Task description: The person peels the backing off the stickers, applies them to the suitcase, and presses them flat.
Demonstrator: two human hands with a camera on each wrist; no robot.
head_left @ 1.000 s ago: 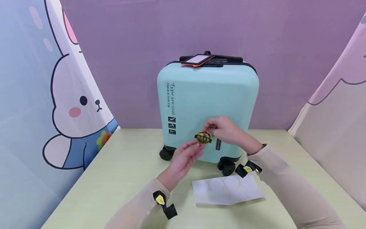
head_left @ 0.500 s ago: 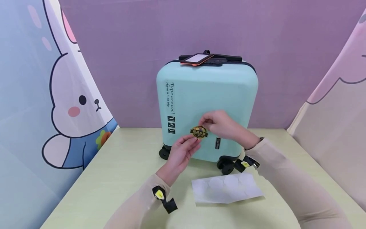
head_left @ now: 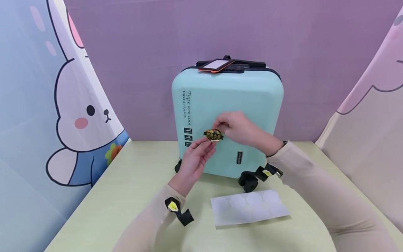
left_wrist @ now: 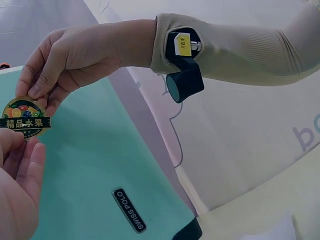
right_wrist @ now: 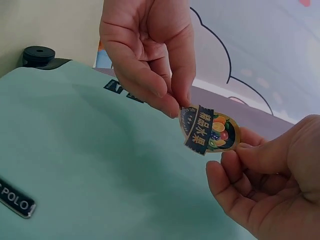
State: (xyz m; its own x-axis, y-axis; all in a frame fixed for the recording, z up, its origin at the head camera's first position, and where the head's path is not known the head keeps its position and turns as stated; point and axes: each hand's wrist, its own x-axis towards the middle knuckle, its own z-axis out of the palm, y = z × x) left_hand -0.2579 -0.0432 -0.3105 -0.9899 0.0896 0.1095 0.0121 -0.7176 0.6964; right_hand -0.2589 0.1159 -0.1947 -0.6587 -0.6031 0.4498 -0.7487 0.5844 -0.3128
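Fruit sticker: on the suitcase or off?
Off. In the right wrist view, the sticker is pinched at opposite edges by the left hand and right hand, held apart from the suitcase.

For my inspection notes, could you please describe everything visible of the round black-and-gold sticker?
The round black-and-gold sticker looks thin, glossy and perhaps bent. Colourful printed fruit sits above a black banner with gold Chinese characters, jutting out at both ends. It is held fruit side up before a pale turquoise hard suitcase, pinched below by the left hand, above by the right hand.
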